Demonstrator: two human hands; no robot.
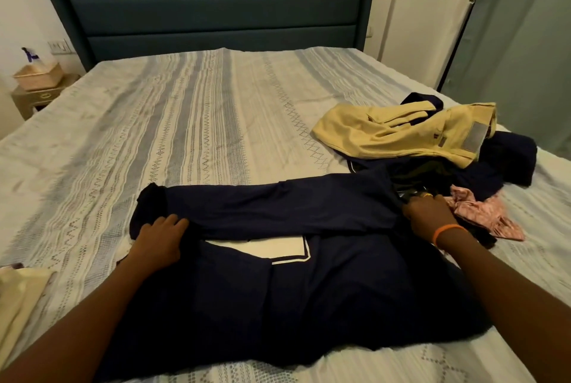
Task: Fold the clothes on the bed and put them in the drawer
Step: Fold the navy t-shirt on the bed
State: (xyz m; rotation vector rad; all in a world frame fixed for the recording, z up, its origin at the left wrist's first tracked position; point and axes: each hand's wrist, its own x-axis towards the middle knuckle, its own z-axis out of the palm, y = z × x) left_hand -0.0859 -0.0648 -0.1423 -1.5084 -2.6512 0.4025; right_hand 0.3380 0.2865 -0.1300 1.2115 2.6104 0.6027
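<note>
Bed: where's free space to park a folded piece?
Free: bedspread between headboard and navy garment, left of the yellow trousers. Crowded: right side, with the trousers, dark clothes, pink cloth.

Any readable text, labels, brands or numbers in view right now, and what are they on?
None can be read.
Grey patch on the yellow trousers: any print is too blurred to read.
White panel on the navy garment: blank.
Spray bottle by the bedside: too small to tell.
</note>
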